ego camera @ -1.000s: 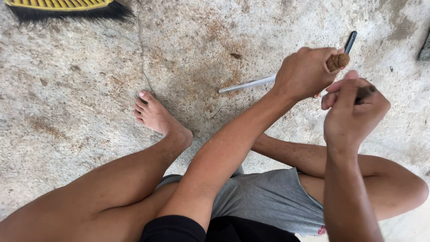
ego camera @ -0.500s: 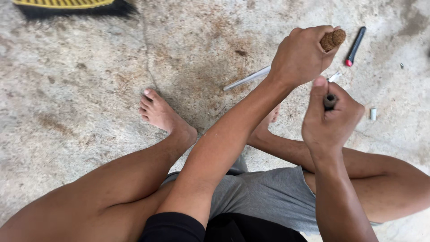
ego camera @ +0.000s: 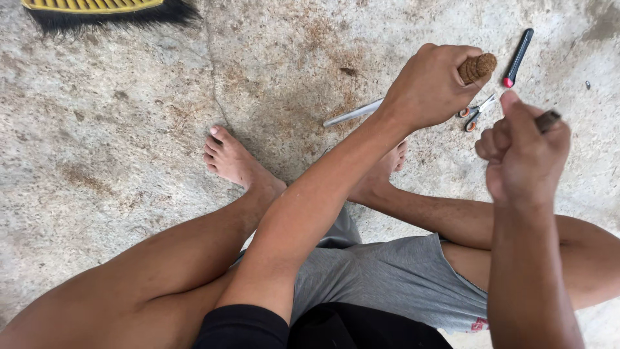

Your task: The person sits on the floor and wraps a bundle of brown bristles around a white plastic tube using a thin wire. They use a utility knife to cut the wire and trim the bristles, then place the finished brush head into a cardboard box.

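The person wears grey shorts [ego camera: 387, 284], a black sleeve [ego camera: 242, 326], and goes barefoot.

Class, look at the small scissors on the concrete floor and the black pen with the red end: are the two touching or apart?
Apart. The head view shows bare concrete floor between the scissors and the black pen, which lies farther up.
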